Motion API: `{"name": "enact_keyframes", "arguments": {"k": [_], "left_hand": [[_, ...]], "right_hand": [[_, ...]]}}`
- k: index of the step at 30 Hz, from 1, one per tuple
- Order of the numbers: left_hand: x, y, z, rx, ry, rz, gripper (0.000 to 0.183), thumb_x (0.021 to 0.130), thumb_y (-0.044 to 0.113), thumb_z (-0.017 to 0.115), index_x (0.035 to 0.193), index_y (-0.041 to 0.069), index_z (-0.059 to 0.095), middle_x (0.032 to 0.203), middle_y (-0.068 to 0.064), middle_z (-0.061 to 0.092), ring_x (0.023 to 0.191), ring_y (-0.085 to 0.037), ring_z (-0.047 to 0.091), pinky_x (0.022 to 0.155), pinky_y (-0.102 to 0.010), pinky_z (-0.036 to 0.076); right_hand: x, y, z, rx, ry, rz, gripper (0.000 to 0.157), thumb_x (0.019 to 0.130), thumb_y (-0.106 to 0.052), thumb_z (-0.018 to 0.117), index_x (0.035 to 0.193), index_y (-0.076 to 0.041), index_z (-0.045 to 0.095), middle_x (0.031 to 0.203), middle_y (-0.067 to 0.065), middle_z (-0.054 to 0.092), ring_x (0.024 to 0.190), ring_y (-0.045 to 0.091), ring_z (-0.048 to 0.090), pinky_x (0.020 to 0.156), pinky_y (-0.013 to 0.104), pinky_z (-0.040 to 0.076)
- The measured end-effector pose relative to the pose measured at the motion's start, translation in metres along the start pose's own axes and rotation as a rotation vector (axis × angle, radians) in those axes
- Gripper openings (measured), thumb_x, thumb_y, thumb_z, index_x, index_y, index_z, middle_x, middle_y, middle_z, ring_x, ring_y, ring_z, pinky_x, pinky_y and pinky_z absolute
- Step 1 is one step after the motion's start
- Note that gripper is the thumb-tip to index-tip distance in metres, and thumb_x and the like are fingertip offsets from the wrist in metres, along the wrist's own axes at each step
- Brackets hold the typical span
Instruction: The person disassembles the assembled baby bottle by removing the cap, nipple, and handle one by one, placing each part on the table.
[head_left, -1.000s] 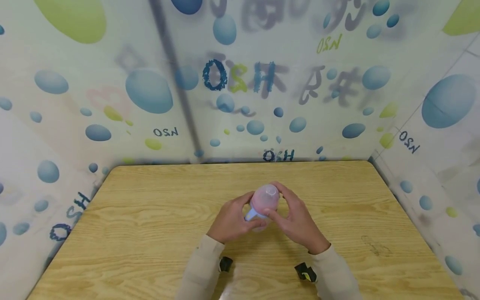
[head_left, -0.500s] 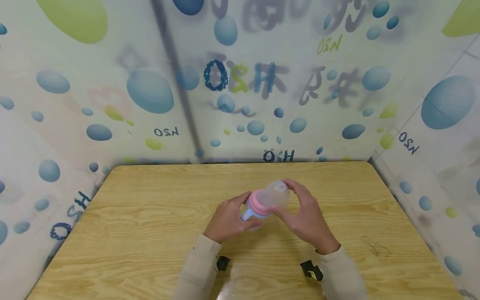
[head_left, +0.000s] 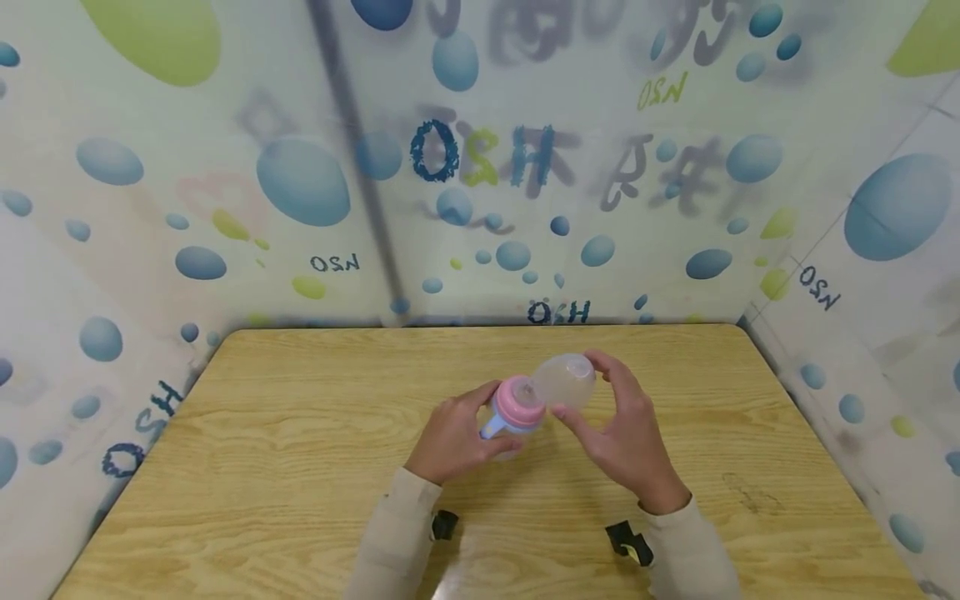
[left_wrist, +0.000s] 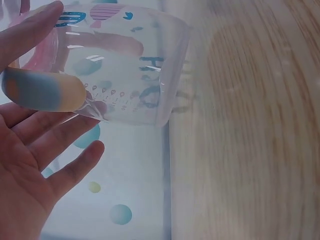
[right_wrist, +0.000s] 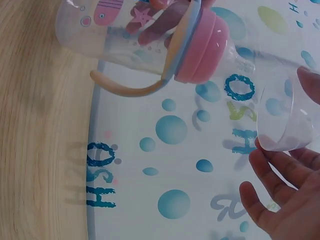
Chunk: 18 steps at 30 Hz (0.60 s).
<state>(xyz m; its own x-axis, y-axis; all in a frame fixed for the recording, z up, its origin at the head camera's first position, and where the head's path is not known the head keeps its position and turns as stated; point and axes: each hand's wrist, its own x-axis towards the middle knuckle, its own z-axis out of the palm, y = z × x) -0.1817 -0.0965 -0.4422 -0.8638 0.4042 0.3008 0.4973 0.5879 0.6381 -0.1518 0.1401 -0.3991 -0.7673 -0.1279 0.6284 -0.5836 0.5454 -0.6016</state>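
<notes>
My left hand [head_left: 453, 433] grips a clear baby bottle [left_wrist: 120, 55] tilted above the table, its base toward the tabletop. The bottle has a pink collar [head_left: 520, 402], a clear teat [right_wrist: 244, 62] and blue-and-cream side handles [left_wrist: 45, 90]. Sea-animal prints and a measuring scale mark its wall. To the right, my right hand [head_left: 633, 437] holds a clear domed cap [head_left: 564, 381] between thumb and fingers. In the right wrist view the cap's open rim faces the teat, with a gap between them. Part of the left hand is hidden behind the bottle.
Beneath both hands is a wood-grain table [head_left: 315, 433]. A white wall covering [head_left: 480, 242] with blue and green drops and lettering rises behind it and along both sides. Small black devices [head_left: 628, 542] are worn at the wrists, by beige sleeves [head_left: 390, 533].
The right hand has drawn the cap off the bottle, moving right and slightly away, so the collar and teat now show. The left hand has shifted slightly left with the bottle.
</notes>
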Motion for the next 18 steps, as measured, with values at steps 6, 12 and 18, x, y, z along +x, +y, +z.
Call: {"name": "enact_keyframes", "arguments": {"k": [6,12,18], "left_hand": [[0.0,-0.001,-0.002,0.01,0.002,-0.006,0.076,0.075,0.039,0.088,0.138,0.012,0.057,0.122,0.0,0.069,0.1,-0.01,0.066,0.083,-0.036,0.054],[0.0,-0.001,-0.004,0.004,0.008,-0.001,0.076,0.075,0.039,0.088,0.138,0.012,0.057,0.123,0.0,0.069,0.102,-0.01,0.066,0.084,-0.036,0.054],[0.0,0.0,-0.005,0.003,0.006,-0.009,0.075,0.074,0.038,0.088,0.137,0.013,0.057,0.122,0.0,0.069,0.1,-0.009,0.065,0.083,-0.036,0.054]], "right_hand": [[0.001,0.006,-0.009,-0.018,0.047,0.03,0.07,0.072,-0.004,0.087,0.132,0.003,0.052,0.123,0.014,0.061,0.106,0.027,0.057,0.092,0.044,0.041],[0.001,0.012,-0.012,-0.04,0.023,0.112,0.068,0.075,-0.009,0.087,0.132,0.0,0.052,0.125,0.015,0.06,0.11,0.03,0.056,0.094,0.051,0.042],[-0.001,0.025,-0.008,-0.102,-0.016,0.154,0.064,0.078,-0.016,0.086,0.131,0.001,0.053,0.119,0.017,0.061,0.107,0.033,0.056,0.086,0.057,0.045]]}}
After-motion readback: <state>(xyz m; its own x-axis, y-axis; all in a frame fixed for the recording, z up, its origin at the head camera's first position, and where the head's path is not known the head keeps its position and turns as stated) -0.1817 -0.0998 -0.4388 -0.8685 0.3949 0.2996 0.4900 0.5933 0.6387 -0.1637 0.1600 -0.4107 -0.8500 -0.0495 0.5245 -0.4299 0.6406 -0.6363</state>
